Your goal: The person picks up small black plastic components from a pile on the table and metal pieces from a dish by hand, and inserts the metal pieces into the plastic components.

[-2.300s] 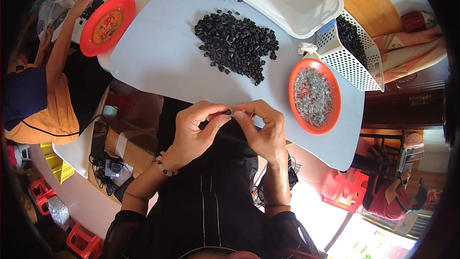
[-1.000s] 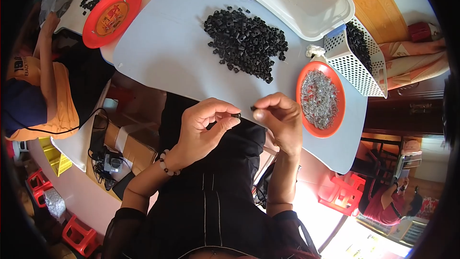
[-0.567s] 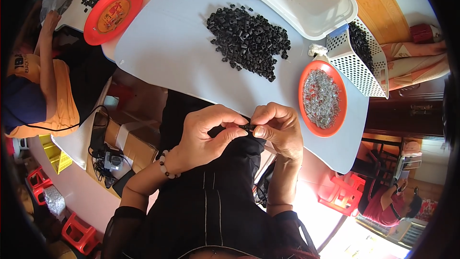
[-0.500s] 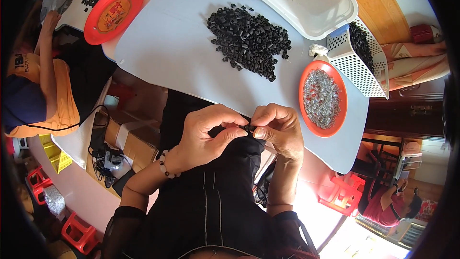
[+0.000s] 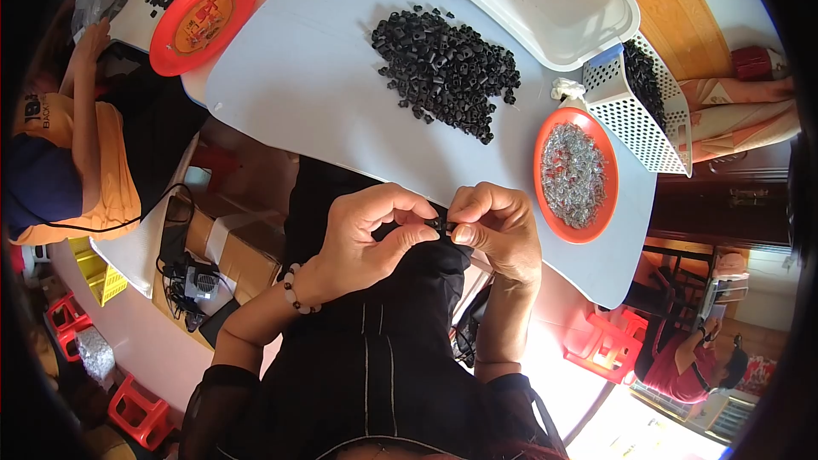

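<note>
My left hand (image 5: 375, 230) and my right hand (image 5: 498, 230) meet in front of my body, just off the table's near edge. Between their thumbs and forefingers is a small black plastic part (image 5: 440, 226), pinched from both sides; the fingertips cover most of it. Farther off, a heap of similar small black parts (image 5: 447, 68) lies on the pale table (image 5: 281, 60). To the right of my hands stands an orange-red plate (image 5: 543, 192), filled with small clear pieces (image 5: 575, 175).
A white tray (image 5: 545, 0) and a perforated white basket (image 5: 609, 89) of black parts sit at the far right. Another red plate (image 5: 242, 0) lies at the far left. A co-worker in orange (image 5: 111, 170) sits left; another person (image 5: 686, 366) sits at right. Red stools (image 5: 605, 345) stand around.
Both hands stay almost in place, still pinching the small black part. The view has shifted very slightly.
</note>
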### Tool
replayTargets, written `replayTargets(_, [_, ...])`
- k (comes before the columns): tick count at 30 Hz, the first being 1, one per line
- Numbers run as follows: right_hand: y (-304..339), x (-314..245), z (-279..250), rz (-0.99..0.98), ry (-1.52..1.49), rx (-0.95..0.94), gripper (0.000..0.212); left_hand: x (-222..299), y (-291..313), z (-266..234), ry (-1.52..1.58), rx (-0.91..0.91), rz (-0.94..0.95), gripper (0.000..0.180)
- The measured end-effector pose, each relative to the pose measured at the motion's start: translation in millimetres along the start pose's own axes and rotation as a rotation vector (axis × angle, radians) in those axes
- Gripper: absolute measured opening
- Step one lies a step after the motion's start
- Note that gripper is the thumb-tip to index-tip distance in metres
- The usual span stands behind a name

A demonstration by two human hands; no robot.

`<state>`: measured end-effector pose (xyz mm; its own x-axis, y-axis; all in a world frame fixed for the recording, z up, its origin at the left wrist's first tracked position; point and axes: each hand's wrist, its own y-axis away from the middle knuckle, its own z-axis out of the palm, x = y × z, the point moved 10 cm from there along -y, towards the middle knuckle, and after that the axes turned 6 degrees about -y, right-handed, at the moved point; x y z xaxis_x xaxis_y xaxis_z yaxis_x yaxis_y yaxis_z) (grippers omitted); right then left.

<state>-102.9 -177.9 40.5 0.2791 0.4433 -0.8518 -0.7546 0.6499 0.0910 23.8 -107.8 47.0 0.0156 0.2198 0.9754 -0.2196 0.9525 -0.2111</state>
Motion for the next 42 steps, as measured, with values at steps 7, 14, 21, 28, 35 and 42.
replayTargets(7, [-1, 5, -1, 0.036, 0.056, 0.009, 0.012, 4, 0, -3, -0.131, 0.015, 0.078, 0.015])
replayTargets(14, [1, 8, 4, 0.071, 0.111, 0.007, 0.012, 28, 3, -1, -0.286, 0.004, 0.190, 0.015])
replayTargets(21, [6, 10, 7, 0.127, 0.163, 0.057, 0.012, 36, 14, 2, -0.395, 0.025, 0.247, 0.023])
replayTargets(28, [8, 17, 8, 0.146, 0.198, 0.085, 0.012, 34, 21, 1, -0.441, 0.056, 0.274, 0.025])
replayTargets(35, [5, 7, 14, 0.031, 0.239, 0.179, 0.013, 20, 12, -7, -0.331, 0.089, 0.138, 0.013])
replayTargets(42, [5, -6, 19, -0.120, 0.409, 0.090, 0.015, -5, 11, -9, -0.103, 0.064, -0.013, 0.015])
